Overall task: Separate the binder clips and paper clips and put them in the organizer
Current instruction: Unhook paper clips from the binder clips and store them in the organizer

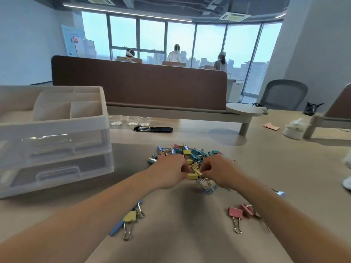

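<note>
Nearest, loose binder clips (131,218) lie on the bench (180,234) at 7 and 5 o'clock. Beyond, left hand (167,172) and right hand (221,171) both curl their fingers tightly onto yellow clips (192,175) at the near edge of the mixed pile (188,152). Judged step: untangling; next, a freed clip must travel to the organizer (55,118) at 10 o'clock.

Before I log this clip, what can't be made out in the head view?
- Head view: what the left hand and right hand pinch; the backs of the hands cover it.
- Wire tangle below the hands: too blurred to tell paper clips from handles.
- Drawers: glare and cloudy fronts hide contents; the frame's left edge cuts the organizer.
</note>
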